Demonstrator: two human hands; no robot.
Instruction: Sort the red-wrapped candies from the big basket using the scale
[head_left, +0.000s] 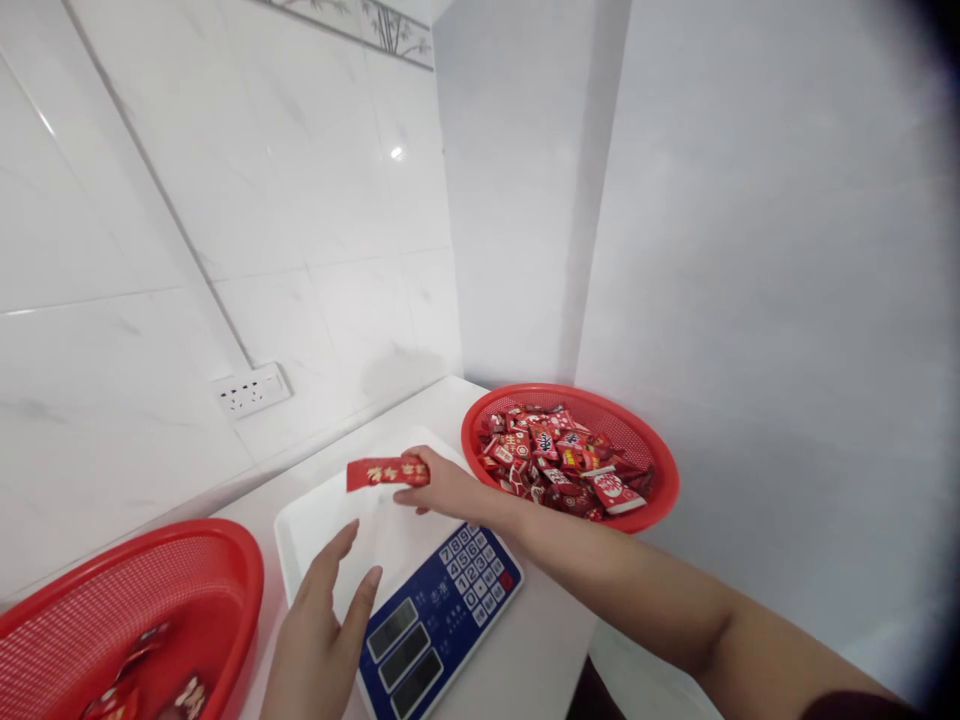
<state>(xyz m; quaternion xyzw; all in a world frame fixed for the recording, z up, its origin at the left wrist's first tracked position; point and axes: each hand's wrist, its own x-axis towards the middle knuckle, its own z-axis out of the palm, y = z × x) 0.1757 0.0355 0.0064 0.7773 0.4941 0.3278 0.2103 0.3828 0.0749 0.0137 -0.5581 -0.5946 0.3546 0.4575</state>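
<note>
My right hand (427, 483) pinches a long red snack packet (379, 472) with gold lettering at one end, above the white pan of a digital weighing scale (315, 515). My left hand (326, 610) hovers over the pan's near left part, thumb and fingers apart, holding nothing. The scale's blue keypad panel (442, 595) faces me, with display windows at its lower left. Right of the scale, a red plastic basket (664, 450) holds many red-wrapped snack packets (551, 455). At the lower left, a second red basket (251, 590) has a few packets (120, 700) at its bottom.
The scale and baskets stand on a white table (547, 600) in a corner. Marbled tile wall (322, 200) rises behind it, with a power socket (251, 390) low down. A plain pale wall (750, 300) stands at the right, close to the full basket.
</note>
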